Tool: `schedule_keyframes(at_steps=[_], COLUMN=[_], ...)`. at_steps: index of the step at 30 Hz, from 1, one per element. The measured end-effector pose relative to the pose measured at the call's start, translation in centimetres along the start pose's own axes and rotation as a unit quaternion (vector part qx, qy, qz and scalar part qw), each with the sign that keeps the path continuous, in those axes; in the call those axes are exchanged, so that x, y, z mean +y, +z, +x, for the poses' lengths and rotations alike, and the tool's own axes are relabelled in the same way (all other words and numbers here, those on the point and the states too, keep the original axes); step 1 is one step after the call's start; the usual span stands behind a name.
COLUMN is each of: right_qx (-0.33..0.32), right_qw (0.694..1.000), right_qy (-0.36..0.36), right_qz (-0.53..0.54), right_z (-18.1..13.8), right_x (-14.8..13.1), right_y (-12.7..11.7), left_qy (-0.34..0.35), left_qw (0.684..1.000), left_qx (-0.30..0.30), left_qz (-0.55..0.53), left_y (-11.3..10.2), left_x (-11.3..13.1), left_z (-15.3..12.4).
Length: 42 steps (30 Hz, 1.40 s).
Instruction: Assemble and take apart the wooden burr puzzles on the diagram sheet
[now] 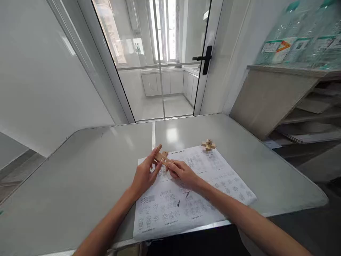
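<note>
My left hand (145, 174) and my right hand (182, 172) meet over a printed paper sheet (186, 199) on the grey table (80, 177). Between their fingertips they pinch a small set of light wooden puzzle sticks (162, 155), crossed and partly joined. The left fingers grip the near end of the sticks; the right fingers close on the sticks from the right side. A second, assembled wooden burr puzzle (208, 145) stands on the sheet's far right corner, apart from both hands.
The table's seam (153, 135) runs away from me at the centre. A shelf unit (298, 103) with stacked papers and wrapped bottles (301, 35) stands at the right. A glass door (160, 60) with a black handle is beyond the table.
</note>
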State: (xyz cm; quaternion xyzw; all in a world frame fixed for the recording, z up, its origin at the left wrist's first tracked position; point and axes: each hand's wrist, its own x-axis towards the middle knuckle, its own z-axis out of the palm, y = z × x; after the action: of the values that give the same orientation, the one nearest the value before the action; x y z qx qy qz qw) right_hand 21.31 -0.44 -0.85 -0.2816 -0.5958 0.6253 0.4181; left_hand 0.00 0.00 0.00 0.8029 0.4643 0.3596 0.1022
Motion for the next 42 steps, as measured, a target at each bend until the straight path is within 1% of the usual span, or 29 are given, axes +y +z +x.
schedule_keyframes(at_steps=[4, 13, 20, 24, 29, 33, 36, 42], right_qx=[0.001, -0.016, -0.005, 0.0, -0.01, -0.02, -0.023, -0.013], right_qw=[1.0, 0.998, 0.998, 0.998, 0.998, 0.998, 0.998, 0.999], right_qy=[0.005, 0.023, 0.03, 0.027, 0.04, 0.044, 0.043, 0.047], right_qz=[0.019, 0.062, 0.061, 0.056, 0.051, 0.048, 0.04, 0.014], right_z=[-0.1, -0.1, -0.2, -0.1, -0.1, -0.2, -0.3, -0.3], right_x=[0.3, 0.3, 0.3, 0.3, 0.1, -0.2, -0.3, 0.2], right_y=[-0.1, -0.3, 0.1, 0.1, 0.1, 0.2, 0.2, 0.1], left_qy=[-0.005, -0.012, 0.015, 0.011, 0.001, -0.013, -0.009, 0.004], left_qw=[1.0, 0.999, 1.0, 1.0, 1.0, 1.0, 1.0, 0.998], left_qx=[-0.012, -0.02, -0.021, -0.02, -0.017, -0.008, -0.005, 0.026], left_qz=[-0.019, -0.049, -0.011, -0.001, -0.009, -0.008, 0.0, 0.055], left_y=[0.0, 0.3, 0.6, 0.6, 0.5, 0.5, 0.5, 0.7], left_x=[0.2, 0.4, 1.1, 1.4, 1.5, 1.8, 1.9, 2.0], left_z=[0.1, -0.1, -0.3, -0.3, -0.3, -0.4, -0.3, -0.3])
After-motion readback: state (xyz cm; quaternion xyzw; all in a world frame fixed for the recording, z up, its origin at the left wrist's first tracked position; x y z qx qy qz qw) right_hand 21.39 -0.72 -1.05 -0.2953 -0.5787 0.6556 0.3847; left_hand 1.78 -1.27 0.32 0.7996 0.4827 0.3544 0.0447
